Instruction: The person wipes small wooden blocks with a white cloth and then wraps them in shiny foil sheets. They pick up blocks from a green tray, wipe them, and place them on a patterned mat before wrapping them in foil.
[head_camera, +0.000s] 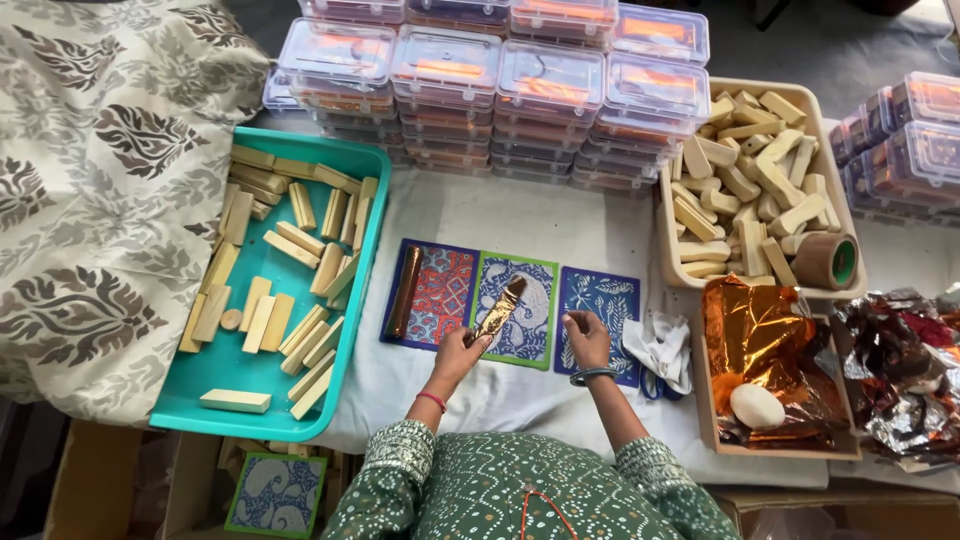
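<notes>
My left hand (459, 352) holds the near end of a gold-foil-wrapped stick (500, 308), which lies tilted over a green-bordered patterned card (535, 322). My right hand (587, 337) hovers over a blue patterned card (605, 300), fingers curled, holding nothing I can make out. A second foil-wrapped stick (404, 291) lies on a red and blue card (446, 296) to the left. All three cards sit side by side on a white cloth (500, 215).
A teal tray (215, 365) of plain wooden sticks is at left. A beige tray (680, 272) of pale sticks with a tape roll (826, 260) is at right. Copper foil sheets (760, 335), a white egg-shaped lump (757, 405), stacked clear boxes (500, 75) and crumpled foil (905, 375) surround the work area.
</notes>
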